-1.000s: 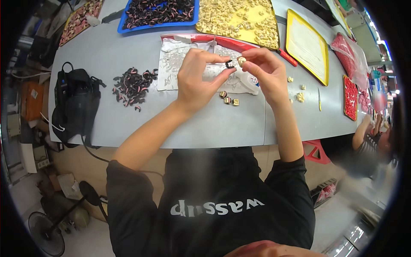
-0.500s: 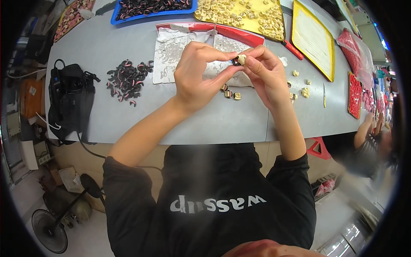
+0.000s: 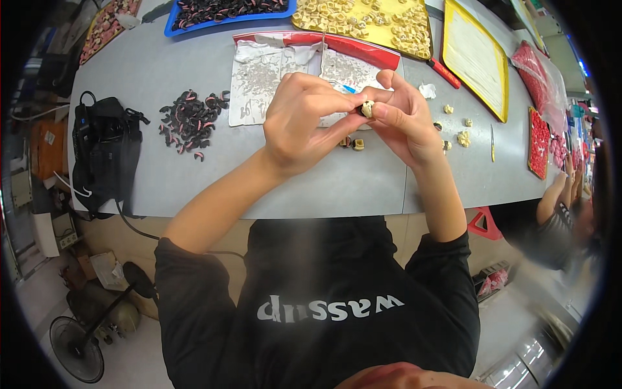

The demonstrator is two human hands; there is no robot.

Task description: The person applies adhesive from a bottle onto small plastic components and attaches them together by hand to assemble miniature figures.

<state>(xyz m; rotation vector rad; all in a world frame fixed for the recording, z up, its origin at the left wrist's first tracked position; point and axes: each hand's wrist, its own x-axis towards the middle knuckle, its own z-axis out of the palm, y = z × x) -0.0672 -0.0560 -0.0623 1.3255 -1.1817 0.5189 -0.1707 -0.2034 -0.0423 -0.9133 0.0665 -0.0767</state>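
My left hand [image 3: 301, 120] and my right hand [image 3: 408, 120] meet over the table. Both pinch a small black-and-cream piece [image 3: 367, 109] between thumb and fingertips, and the fingers cover part of it. Just below them lie a few similar black-and-cream pieces [image 3: 357, 144], partly hidden by my left hand. Behind my hands spreads a pale, stained cloth or paper sheet [image 3: 247, 87] with a red strip [image 3: 359, 52] along its far edge. A blue-tipped thin item [image 3: 348, 89] shows behind my fingers. Several loose cream pieces [image 3: 463, 138] sit to the right of my right hand.
Left stands a pile of black-and-pink curved pieces [image 3: 188, 123], with a black bag [image 3: 107, 152] beyond it. At the back are a blue tray [image 3: 227, 25], a yellow tray of cream pieces [image 3: 383, 31], a red-handled tool [image 3: 446, 74] and another yellow-rimmed tray [image 3: 476, 65].
The held piece has turned and dropped slightly toward me, its cream side now facing up more. My right index finger has lifted off it. The blue-tipped item has come into sight.
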